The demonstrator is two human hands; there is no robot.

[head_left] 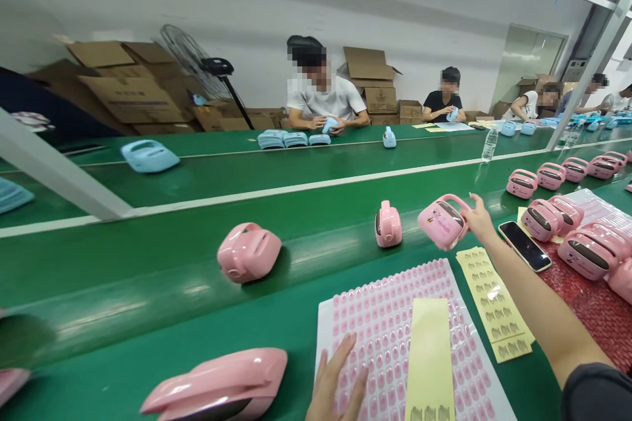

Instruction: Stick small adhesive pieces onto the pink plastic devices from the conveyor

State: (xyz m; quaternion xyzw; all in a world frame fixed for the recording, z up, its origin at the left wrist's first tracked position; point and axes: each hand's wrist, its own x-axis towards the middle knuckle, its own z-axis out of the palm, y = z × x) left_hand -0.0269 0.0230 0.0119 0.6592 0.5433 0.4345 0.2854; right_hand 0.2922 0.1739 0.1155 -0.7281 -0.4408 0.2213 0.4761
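My right hand (478,218) reaches out over the green belt, closed on the handle of a pink plastic housing (443,222). The housing is tilted, its printed face and dark window turned partly toward me. Low in the view, my left hand (336,385) is open, fingers spread over a white sheet of pink oval stickers (378,322); whether it touches the sheet I cannot tell. A yellow label strip (429,355) lies across that sheet. More yellow label sheets (494,302) lie just right of it. Another pink housing (212,385) rests left of my left hand.
On the belt (172,263) stand two pink housings, one left (249,252) and one nearer the middle (388,223). At right are a phone (524,246), red bubble wrap (592,316) and several pink housings (592,247). Across the belt, co-workers handle blue housings; a bottle (489,145) stands there.
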